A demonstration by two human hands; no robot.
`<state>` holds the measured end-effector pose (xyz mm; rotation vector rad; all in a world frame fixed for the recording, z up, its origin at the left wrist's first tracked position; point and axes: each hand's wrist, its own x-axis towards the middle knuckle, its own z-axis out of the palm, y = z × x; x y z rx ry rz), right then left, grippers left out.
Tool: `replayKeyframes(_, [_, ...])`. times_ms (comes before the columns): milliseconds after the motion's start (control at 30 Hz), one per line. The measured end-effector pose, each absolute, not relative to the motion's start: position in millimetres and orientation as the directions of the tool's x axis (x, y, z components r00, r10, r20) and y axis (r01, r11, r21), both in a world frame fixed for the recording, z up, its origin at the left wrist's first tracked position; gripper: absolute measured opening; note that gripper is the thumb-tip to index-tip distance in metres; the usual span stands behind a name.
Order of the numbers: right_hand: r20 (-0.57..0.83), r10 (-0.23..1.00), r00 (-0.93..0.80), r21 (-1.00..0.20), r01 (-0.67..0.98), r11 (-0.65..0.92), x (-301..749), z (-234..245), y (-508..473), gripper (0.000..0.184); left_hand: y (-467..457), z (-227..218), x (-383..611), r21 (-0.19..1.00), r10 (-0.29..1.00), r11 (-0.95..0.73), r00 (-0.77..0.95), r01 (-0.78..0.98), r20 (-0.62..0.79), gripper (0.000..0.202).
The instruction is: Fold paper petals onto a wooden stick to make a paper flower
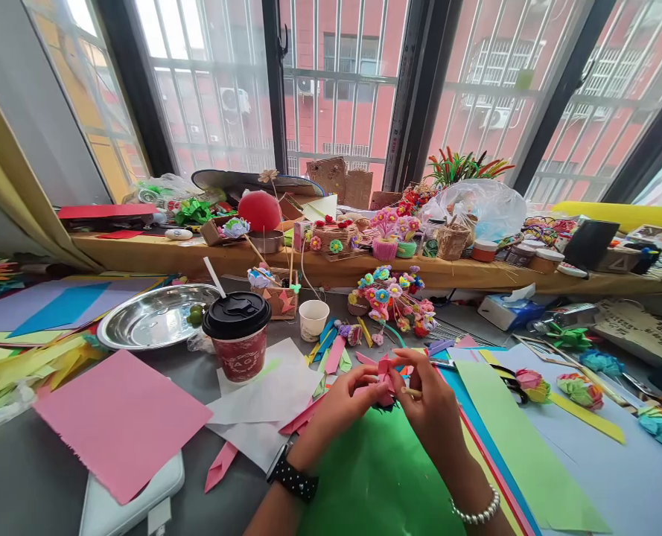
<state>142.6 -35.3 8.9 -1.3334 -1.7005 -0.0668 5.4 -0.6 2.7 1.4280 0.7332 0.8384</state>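
Between my fingertips, above a green sheet (386,469), is a small folded piece of pink paper (385,369). My left hand (351,396) is closed on it from the left, thumb and fingers pinching. From the other side my right hand (428,394) pinches the same paper. A thin pale stick (412,392) pokes out between the right fingers; its other end is hidden. Something dark shows just under the pink paper, too small to name. Folded pink strips lie near my left wrist, one pink strip (220,466) apart from the others.
On the left are a red paper cup with black lid (237,339), a metal plate (141,320) and a pink sheet (123,420). Ahead stands a white cup (313,320) beside crocheted flowers (389,294). Coloured paper strips (520,439) and paper flowers (532,385) lie right.
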Motion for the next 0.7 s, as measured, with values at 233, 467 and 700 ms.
replayKeyframes(233, [0.608,0.784,-0.129,-0.414,0.79,0.451,149.8,11.9,-32.0,0.016,0.6,2.0,0.2,0.967,0.881,-0.204,0.46,0.154,0.112,0.035])
replayKeyframes(467, [0.572,0.813,-0.107,-0.46,0.779,0.426,153.0,8.2,-30.8,0.022,-2.0,8.2,-1.3,0.899,0.896,-0.324,0.4,0.295,0.192,0.033])
replayKeyframes(700, [0.535,0.84,-0.093,-0.51,0.757,0.408,154.1,10.0,-31.0,0.018,-4.7,9.0,-2.1,0.869,0.895,-0.351,0.396,0.348,0.203,0.03])
